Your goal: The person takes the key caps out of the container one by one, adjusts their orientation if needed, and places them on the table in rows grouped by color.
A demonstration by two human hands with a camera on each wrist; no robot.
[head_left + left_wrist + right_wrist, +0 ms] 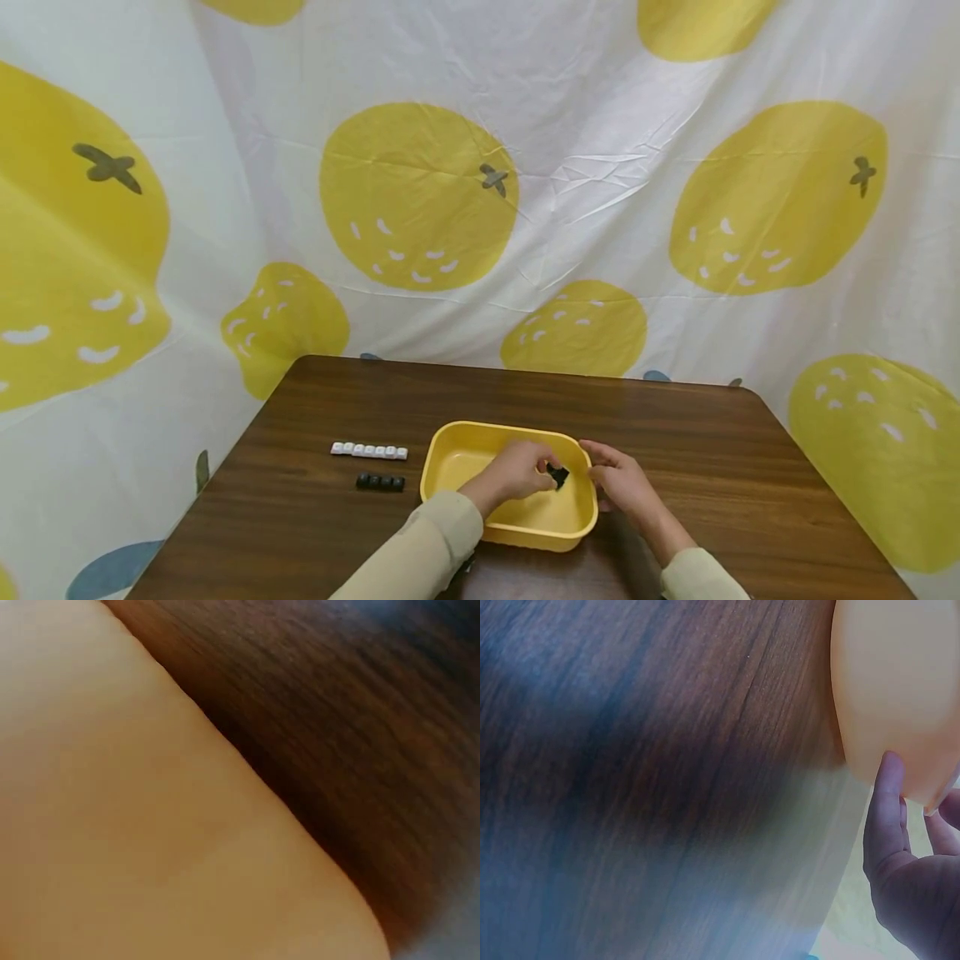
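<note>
A yellow plastic bin (457,430) with rounded corners stands on the table. Inside it, toward the right end, lie black keycaps (558,476), partly covered by fingers. My left hand (517,471) reaches into the bin from the left, its thumb and fingertips bent around a black keycap there. With my right hand (622,482) I hold the bin's right end, thumb at the rim and fingers along the outside. The right wrist view shows this hand (919,892) against the outer wall. In the left wrist view only the bin's side (165,810) and the table appear.
Left of the bin, a row of white keycaps (369,451) lies behind a shorter row of black keycaps (380,482). A small dark object (467,567) shows partly beside the left sleeve. Behind the brown wooden table (675,417) hangs a lemon-print cloth (585,208).
</note>
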